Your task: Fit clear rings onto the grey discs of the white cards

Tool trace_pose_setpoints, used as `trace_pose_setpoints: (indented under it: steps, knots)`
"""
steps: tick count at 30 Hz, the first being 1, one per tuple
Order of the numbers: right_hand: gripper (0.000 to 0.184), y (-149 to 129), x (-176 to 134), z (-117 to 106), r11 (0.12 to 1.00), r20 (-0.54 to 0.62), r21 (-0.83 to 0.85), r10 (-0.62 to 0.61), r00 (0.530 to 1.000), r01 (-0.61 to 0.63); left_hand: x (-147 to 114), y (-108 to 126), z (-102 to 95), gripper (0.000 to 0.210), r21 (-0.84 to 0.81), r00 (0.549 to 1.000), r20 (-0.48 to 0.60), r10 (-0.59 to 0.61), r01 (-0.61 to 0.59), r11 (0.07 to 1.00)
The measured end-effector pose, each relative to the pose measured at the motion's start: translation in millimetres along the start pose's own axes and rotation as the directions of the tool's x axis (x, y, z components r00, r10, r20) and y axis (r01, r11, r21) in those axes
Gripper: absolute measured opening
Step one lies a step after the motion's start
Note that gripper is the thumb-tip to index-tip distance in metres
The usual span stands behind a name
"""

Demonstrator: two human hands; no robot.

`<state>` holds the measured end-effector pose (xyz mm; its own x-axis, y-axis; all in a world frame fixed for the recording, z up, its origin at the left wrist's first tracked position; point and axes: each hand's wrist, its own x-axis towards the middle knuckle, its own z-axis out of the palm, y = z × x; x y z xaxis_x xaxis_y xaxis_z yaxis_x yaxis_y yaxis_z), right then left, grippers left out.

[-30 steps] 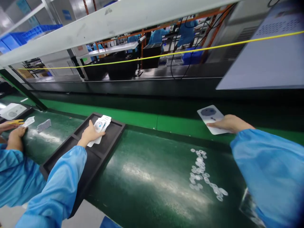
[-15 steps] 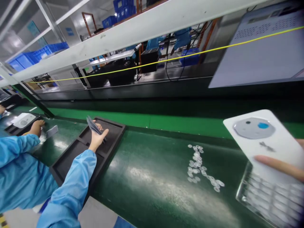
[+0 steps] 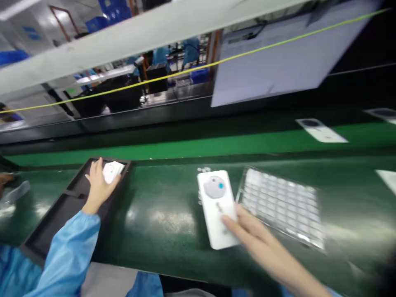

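My right hand (image 3: 247, 229) pinches a white phone-back panel (image 3: 213, 218), which bears a grey rounded camera area with a blue dot; its thickness is hard to judge. It is held above the green work surface. On the left, my left hand (image 3: 100, 185) is in the dark tray (image 3: 52, 218), fingers spread, with the thumb and fingers around a small white piece (image 3: 111, 171) marked with a circle and blue dot. That piece sits in the tray's far compartment. Right of the held panel, a clear tray (image 3: 284, 202) is filled with rows of whitish pieces.
Small clear discs (image 3: 204, 169) lie partly hidden behind the panel. More white panels (image 3: 321, 132) rest at the back right. A pale rail (image 3: 123, 37) and a yellow cord (image 3: 173, 75) cross above the bench. At far left is another person's hand (image 3: 6, 178).
My view has turned right. My left hand has come down into the dark tray with its piece, fingers now spread. My right hand has brought the white panel in front of the clear tray.
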<state>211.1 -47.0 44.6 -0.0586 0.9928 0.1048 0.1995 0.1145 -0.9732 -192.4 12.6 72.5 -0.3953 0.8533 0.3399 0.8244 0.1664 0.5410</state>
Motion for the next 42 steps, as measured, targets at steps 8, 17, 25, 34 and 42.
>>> trace_pose_setpoints:
  steps: [8, 17, 25, 34, 42]
  knots:
    - [0.027, 30.8, -15.8, 63.6, 0.996, 0.258, -0.070, -0.044, 0.965, 0.064, -128.8, 124.5, 98.8, 0.069, -0.702, 0.698, 0.703, 0.134, 0.651, 0.288]
    - [0.028, 35.9, 14.4, 41.1, 0.750, 0.098, -0.429, -0.515, 0.851, 0.503, -117.7, 113.4, 128.9, 0.035, -0.665, 0.703, 0.697, 0.140, 0.560, 0.494]
    - [0.046, 58.2, 21.5, 47.8, 0.674, 0.158, -0.537, -0.511, 0.845, 0.507, -124.8, 109.0, 133.7, 0.036, -0.657, 0.705, 0.679, 0.205, 0.458, 0.599]
    - [0.030, 44.6, 15.9, 51.8, 0.693, 0.117, -0.567, -0.466, 0.877, 0.445, -125.3, 104.3, 130.3, 0.038, -0.687, 0.665, 0.684, 0.299, 0.450, 0.571]
    - [0.014, 38.2, 17.7, 60.9, 0.872, 0.012, -0.397, -0.309, 0.951, 0.288, -127.3, 100.7, 134.9, 0.044, -0.620, 0.732, 0.678, 0.068, 0.519, 0.589]
